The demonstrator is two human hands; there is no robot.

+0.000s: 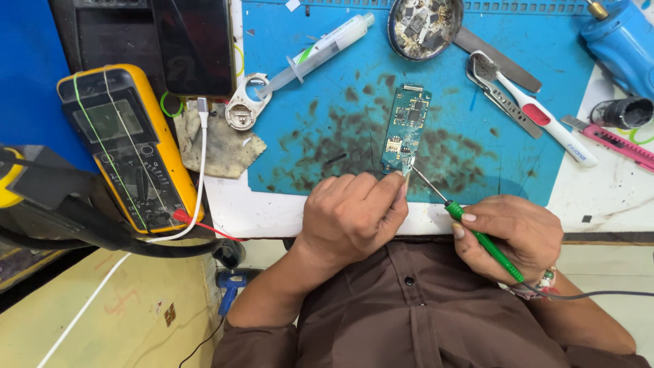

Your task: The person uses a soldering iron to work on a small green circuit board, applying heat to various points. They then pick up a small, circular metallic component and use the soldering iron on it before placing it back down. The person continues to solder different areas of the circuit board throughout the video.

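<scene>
Risks first, as we see them. Our left hand point(351, 215) is curled in a loose fist just below the bottom end of the circuit board point(406, 129), fingertips pinching at its lower edge; what sits between them we can't tell, it's too small. Only that one end is pinned, so the board could pivot on the blue mat point(518, 163) if the tip pushes sideways

Our right hand point(511, 235) is clenched around the green soldering iron point(477, 232) in a pen grip, its thin metal tip running up-left to the board's bottom corner, right beside the left fingertips. We'd judge the main hazard to be a burn: hot tip and fingers almost touching. Second: tip slipping off the corner, bridging pads or scorching the mat. The iron's cable trails off right of the right hand across the shirt; a snag there could jerk the tip

Far left of the left hand, a yellow multimeter point(122, 146) lies at the worktop edge, its red lead running toward us; it could get dragged

The board: long narrow teal-green strip, bare, populated with small chips and a metal card slot, lying flat and tilted slightly, directly above and between both hands. The mat under it is blotched with dark residue
</scene>
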